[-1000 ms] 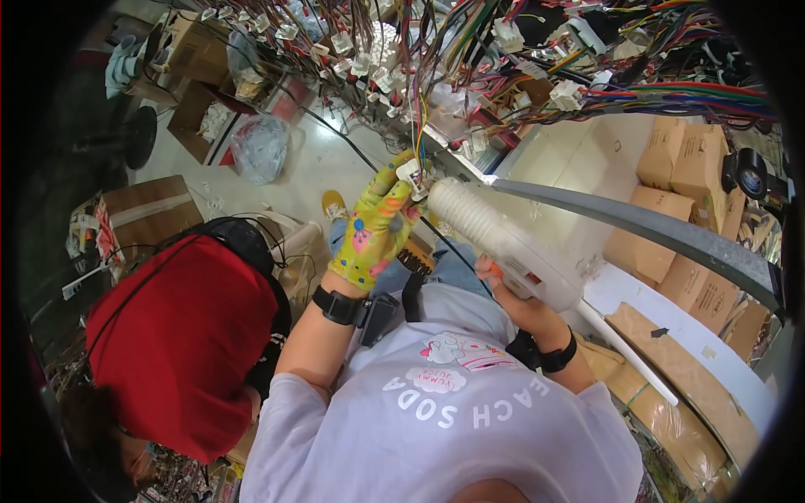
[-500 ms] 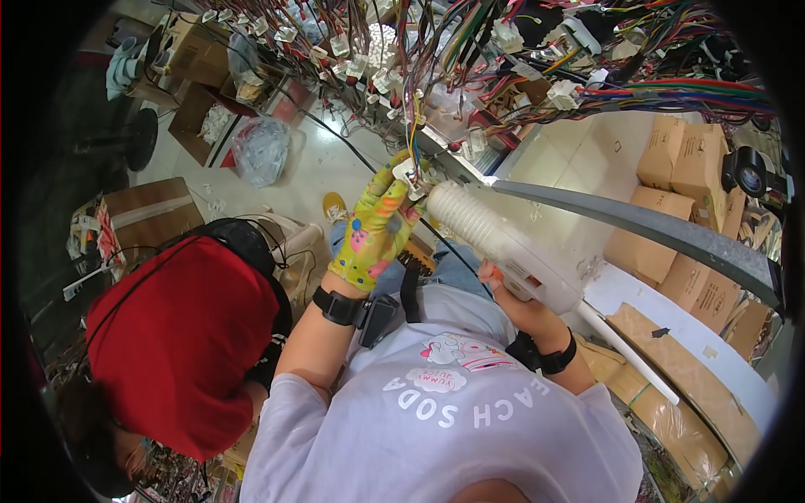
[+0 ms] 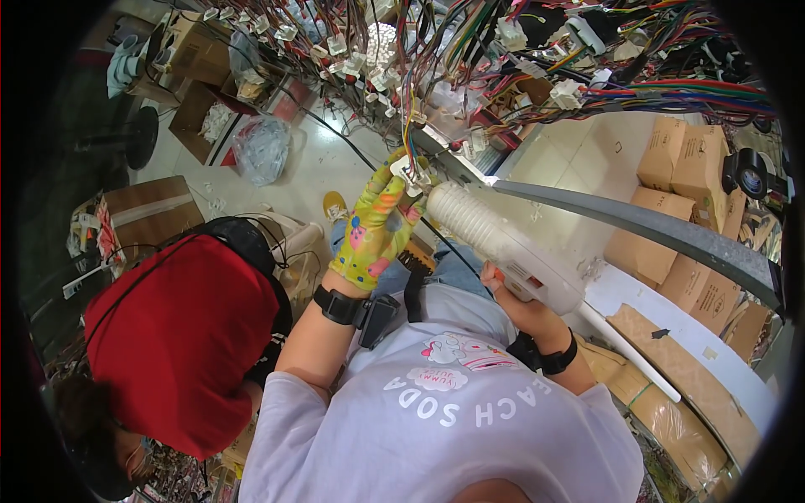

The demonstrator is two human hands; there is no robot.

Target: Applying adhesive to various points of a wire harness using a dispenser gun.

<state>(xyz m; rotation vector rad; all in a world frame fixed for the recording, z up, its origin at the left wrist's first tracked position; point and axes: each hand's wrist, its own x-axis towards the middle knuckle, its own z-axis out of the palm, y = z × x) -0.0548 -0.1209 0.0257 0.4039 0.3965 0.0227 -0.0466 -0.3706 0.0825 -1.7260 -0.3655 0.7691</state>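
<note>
My left hand (image 3: 369, 235), in a yellow patterned glove, is closed on a white plastic wire connector (image 3: 409, 173). Thin coloured wires (image 3: 408, 130) run up from that connector into the bundles above. My right hand (image 3: 521, 312) is wrapped round the handle of a pale hot glue gun (image 3: 511, 243), with a finger at its orange trigger. The gun's nozzle meets or nearly meets the connector by my left fingertips; whether they touch I cannot tell. A long white glue stick (image 3: 637, 359) extends from the gun's rear.
Wire bundles with many connectors (image 3: 565, 94) hang across the top. A grey metal bar (image 3: 654, 220) curves along the right, with cardboard boxes (image 3: 650, 226) beyond. To my left a person in a red shirt (image 3: 180, 344) bends over. A clear plastic bag (image 3: 262, 151) lies on the floor.
The connector and my left fingertips have shifted very slightly, and the connector's face has turned a little. The glue gun stays in nearly the same place.
</note>
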